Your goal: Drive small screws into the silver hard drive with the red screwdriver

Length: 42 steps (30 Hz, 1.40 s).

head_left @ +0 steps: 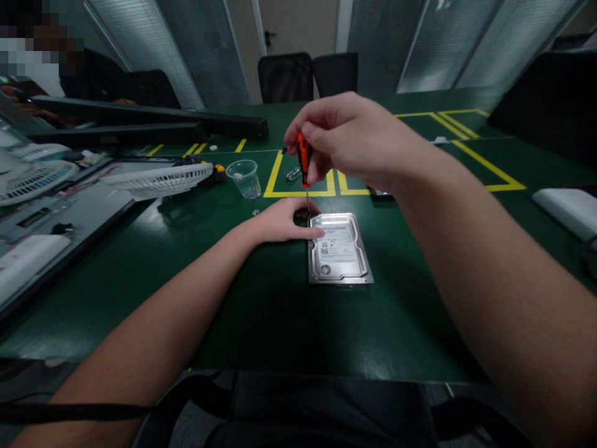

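A silver hard drive [339, 252] with a white label lies flat on the green table in front of me. My left hand [291, 221] grips its far left corner, thumb resting on the top face and fingers curled around the far side, partly hidden. Above that corner, my right hand [333, 134] pinches a red and black screwdriver [304, 158] by its handle. The screwdriver stands nearly upright, its thin shaft pointing down at the drive's far left corner. Its tip is hard to make out beside my left fingers.
Small screws [255, 212] lie left of my left hand, near a clear plastic cup [245, 179]. White fan parts [161, 177] and a large flat panel [88, 205] occupy the left side. A white device [566, 211] sits at the right. Another person is at the far left.
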Motion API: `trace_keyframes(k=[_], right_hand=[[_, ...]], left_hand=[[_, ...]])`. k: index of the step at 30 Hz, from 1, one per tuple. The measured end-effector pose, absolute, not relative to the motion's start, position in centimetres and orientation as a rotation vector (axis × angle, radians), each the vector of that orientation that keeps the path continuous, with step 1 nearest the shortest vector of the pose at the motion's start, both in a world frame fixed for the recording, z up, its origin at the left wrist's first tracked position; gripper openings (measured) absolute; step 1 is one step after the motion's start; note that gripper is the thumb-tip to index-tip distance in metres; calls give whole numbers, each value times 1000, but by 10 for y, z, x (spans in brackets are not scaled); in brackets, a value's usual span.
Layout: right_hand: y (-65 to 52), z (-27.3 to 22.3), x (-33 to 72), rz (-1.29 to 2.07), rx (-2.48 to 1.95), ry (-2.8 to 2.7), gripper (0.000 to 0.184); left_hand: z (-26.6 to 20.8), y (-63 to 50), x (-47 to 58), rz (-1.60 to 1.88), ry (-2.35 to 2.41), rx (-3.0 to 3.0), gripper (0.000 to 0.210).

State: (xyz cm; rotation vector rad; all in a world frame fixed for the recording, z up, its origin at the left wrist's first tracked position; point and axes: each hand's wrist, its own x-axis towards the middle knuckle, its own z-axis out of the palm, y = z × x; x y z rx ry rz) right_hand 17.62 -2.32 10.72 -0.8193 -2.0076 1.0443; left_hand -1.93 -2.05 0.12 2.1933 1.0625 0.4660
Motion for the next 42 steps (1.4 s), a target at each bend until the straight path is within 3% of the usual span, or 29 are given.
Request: trace_keyframes(k=[9, 15, 20, 28, 33, 42], right_hand=[[-23, 106, 179, 906, -859, -1988, 14], [-25, 107, 179, 812, -882, -1986, 24], [-25, 107, 180, 744, -844, -2041, 22], [-27, 111, 179, 789, -773, -2101, 19], [-30, 113, 176, 818, -864, -2129, 31], [-27, 110, 178, 999, -851, -2058, 24]], left_hand=[[2, -21, -20, 456, 1079, 2206, 65], [3, -20, -20, 450, 1081, 2220, 64], [5, -21, -19, 446, 1077, 2219, 62], [5, -22, -19, 445, 1078, 2210, 63], [2, -21, -19, 459, 1072, 2213, 63], [0, -19, -20, 468, 1056, 2196, 66]])
